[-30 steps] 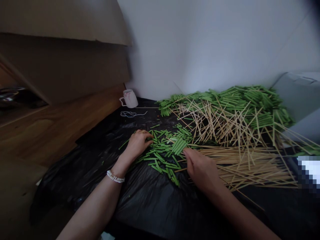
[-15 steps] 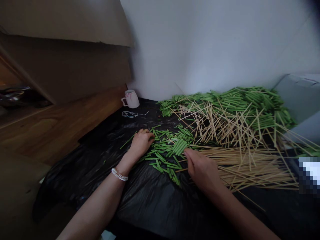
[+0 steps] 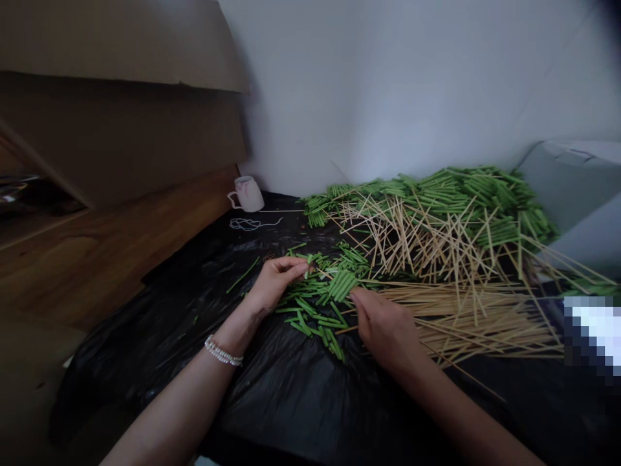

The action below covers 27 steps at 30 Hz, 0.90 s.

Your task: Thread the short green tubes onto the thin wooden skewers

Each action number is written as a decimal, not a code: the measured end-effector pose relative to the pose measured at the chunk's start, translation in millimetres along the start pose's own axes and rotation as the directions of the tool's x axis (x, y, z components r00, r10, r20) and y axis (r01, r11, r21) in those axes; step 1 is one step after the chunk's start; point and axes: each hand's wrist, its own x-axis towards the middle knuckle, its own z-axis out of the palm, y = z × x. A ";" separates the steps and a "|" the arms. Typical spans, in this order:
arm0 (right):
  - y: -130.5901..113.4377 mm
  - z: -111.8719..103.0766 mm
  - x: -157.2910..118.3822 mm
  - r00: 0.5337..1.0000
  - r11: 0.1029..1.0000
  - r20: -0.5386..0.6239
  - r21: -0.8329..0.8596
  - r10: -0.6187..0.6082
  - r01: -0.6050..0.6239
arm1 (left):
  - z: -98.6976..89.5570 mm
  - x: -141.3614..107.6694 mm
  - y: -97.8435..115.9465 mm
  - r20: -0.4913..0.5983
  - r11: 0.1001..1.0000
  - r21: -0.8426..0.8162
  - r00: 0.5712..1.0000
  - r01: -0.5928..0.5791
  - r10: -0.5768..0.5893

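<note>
Left hand (image 3: 273, 282) fingertips pinching green piece (image 3: 307, 266)

text: none readable | small white ceramic mug (image 3: 248, 193): pink marks, not legible | pixelated patch at right edge: unreadable

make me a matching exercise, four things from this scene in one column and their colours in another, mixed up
Things:
1. mug
2. plastic sheet
3. short cut stem pieces
4. bare sticks

Colours:
A. green
B. pale tan
C. white with pink marks
D. black

Pairs: 1-C, 2-D, 3-A, 4-B
</note>
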 end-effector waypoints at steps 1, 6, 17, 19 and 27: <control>-0.4 -0.5 0.2 1.000 1.000 0.005 -0.003 0.001 -0.001 | 2.9 -1.0 -1.2 0.042 0.992 -0.110 0.997 0.065 -0.061; -2.0 -2.5 0.3 1.000 1.000 0.025 -0.012 0.002 -0.002 | 7.7 -3.8 -2.9 0.156 0.932 -0.305 0.976 0.195 -0.154; -3.2 -2.8 -0.4 1.000 0.999 0.027 -0.032 0.001 -0.001 | 6.9 -5.9 -1.0 0.203 0.921 -0.318 0.965 0.225 -0.166; -3.1 -2.7 -0.5 1.000 1.000 0.021 -0.027 -0.002 0.002 | 7.0 -6.3 0.1 0.193 0.916 -0.331 0.966 0.228 -0.171; -4.6 -2.7 -0.6 0.999 1.000 0.040 -0.030 0.003 -0.002 | 7.9 -6.8 1.6 0.156 0.911 -0.346 0.971 0.226 -0.181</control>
